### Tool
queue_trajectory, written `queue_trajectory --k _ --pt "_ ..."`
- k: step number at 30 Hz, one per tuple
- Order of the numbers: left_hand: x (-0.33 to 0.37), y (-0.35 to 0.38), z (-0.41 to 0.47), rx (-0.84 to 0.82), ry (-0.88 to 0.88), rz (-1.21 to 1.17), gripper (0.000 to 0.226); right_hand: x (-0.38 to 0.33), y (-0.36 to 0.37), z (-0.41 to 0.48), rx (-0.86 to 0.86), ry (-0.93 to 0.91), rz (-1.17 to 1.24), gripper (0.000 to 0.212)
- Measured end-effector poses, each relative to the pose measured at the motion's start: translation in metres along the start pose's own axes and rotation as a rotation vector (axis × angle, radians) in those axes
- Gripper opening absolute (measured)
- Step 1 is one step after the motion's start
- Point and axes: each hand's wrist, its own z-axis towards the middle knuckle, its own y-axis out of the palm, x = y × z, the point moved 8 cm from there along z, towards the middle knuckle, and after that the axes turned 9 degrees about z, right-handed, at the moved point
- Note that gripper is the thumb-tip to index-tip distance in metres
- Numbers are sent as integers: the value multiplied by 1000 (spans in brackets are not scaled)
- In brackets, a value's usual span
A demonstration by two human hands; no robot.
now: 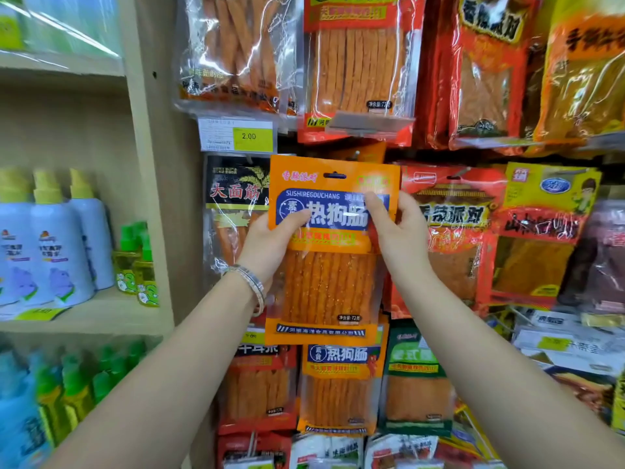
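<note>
An orange snack packet with a blue label and orange sticks behind a clear window is held upright in front of a wall of hanging snack packets. My left hand grips its left edge, thumb across the blue label. My right hand grips its right edge, thumb on the front. A hang hole shows at the packet's top, with no hook through it that I can see. A bracelet circles my left wrist.
Red and orange snack packets hang in rows above, beside and below. A matching orange packet hangs underneath. A price tag reads 2.00. A wooden shelf unit on the left carries spray bottles.
</note>
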Motion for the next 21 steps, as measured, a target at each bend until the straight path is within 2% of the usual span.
queue_trajectory --k 2,6,8,10,12,15,18,21 --pt "5 3 1 -2 29 41 19 8 0 -1 -34 60 78 24" --pt "29 2 5 92 212 124 43 8 -10 3 7 46 76 28" --pt "42 0 4 134 307 135 48 8 -17 8 30 36 55 23" --pt "56 0 4 169 412 276 49 6 -22 11 28 22 10 21" --pt "67 8 5 127 491 373 51 4 -23 12 22 -1 -36 23" --pt "79 24 8 37 518 369 61 -2 -22 13 0 -52 -86 25" --pt "92 35 14 15 542 387 70 -6 -23 18 11 -44 -44 28" --pt "99 41 18 5 566 381 67 -8 -23 30 50 0 29 23"
